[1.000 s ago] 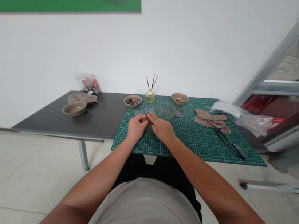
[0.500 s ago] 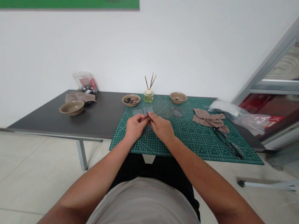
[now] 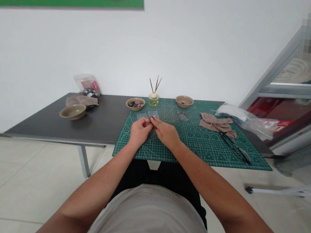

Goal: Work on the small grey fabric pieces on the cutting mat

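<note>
My left hand (image 3: 140, 130) and my right hand (image 3: 167, 133) meet above the green cutting mat (image 3: 211, 150), fingertips pressed together. Something small and dark seems to sit between the fingertips, too small to name. Just beyond the fingers lie small clear plastic pieces, one of them a bluish plastic piece (image 3: 153, 114). To their right rests another small clear bag-like piece (image 3: 183, 116). A tan bowl (image 3: 135, 104) holding dark and brownish pieces stands just behind my left hand.
A reed diffuser (image 3: 154, 99) and a second tan bowl (image 3: 184, 101) stand at the back. On the right lie a brown cloth (image 3: 214, 123), black-handled tool (image 3: 235, 148) and plastic bag (image 3: 247, 119). Another bowl (image 3: 72, 111), a cloth (image 3: 81, 101) and a clear container (image 3: 86, 83) are left.
The view has shifted slightly. My right fingers have moved a little over the left fingertips; both hands stay together at the same place on the mat.
</note>
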A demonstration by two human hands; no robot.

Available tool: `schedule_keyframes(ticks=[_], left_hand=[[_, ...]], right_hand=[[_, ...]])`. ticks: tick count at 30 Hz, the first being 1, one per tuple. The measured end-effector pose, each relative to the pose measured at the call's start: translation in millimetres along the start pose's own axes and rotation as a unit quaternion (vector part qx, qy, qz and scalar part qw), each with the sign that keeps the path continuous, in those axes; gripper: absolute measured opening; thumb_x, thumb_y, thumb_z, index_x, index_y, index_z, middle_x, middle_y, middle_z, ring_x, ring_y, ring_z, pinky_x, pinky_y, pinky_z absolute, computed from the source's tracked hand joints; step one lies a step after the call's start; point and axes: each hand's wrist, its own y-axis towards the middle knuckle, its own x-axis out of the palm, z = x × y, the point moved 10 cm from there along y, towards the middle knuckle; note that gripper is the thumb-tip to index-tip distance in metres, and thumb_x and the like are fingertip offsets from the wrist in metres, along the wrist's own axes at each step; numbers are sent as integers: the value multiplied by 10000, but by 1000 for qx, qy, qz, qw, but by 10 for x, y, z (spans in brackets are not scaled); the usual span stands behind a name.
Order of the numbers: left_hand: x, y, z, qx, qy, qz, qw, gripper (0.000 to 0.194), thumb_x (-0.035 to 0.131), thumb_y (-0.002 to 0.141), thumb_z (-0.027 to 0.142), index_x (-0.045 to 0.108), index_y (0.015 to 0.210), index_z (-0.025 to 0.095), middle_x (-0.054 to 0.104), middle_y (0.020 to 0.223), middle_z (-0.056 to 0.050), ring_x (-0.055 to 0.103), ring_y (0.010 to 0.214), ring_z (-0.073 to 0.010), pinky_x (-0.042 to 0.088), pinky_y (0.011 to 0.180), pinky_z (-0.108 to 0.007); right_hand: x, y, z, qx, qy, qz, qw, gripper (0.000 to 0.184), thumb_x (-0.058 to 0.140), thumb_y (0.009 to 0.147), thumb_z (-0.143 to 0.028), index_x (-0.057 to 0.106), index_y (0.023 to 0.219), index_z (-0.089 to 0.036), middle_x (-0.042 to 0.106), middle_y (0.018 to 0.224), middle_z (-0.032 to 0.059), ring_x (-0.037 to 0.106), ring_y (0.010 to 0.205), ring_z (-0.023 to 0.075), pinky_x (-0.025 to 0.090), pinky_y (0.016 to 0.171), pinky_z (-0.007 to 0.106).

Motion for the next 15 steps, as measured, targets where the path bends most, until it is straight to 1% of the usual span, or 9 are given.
schedule_keyframes(ticks=[2,5,7,11,15], left_hand=[[-3,1,-6,-5,-19,3,1000,53,648,730,224,650,703,178,660,621,19,607,579,-124,473,599,-242],[18,2,-48,-20,-78,-2,997,100,680,719,266,645,753,179,676,647,14,641,613,-142,498,625,-261],[29,0,-39,-12,-70,-11,997,101,679,726,271,645,748,178,672,644,14,633,608,-138,493,621,-257],[5,-10,9,16,-12,-9,1000,66,641,750,236,654,722,178,662,640,16,602,588,-120,475,611,-243],[33,-12,-53,-10,-60,-12,998,123,680,742,294,641,748,178,680,665,4,637,624,-140,501,646,-263]], right_hand=[[-2,1,-9,-1,-2,1,1000,468,443,905,-102,537,1357,-177,542,1405,80,580,1224,190,504,1009,344],[-37,-5,39,27,-6,18,999,479,434,911,-110,514,1377,-189,599,1348,68,605,1189,183,517,988,340],[-40,-10,34,26,-9,17,999,477,437,912,-118,513,1379,-186,601,1345,71,609,1182,185,519,983,337],[-15,-13,-24,-3,-9,6,1000,476,441,903,-111,538,1361,-200,548,1402,67,588,1212,184,507,999,330],[-29,-11,98,43,0,24,999,477,429,911,-118,527,1369,-207,632,1306,64,624,1158,186,521,972,336]])
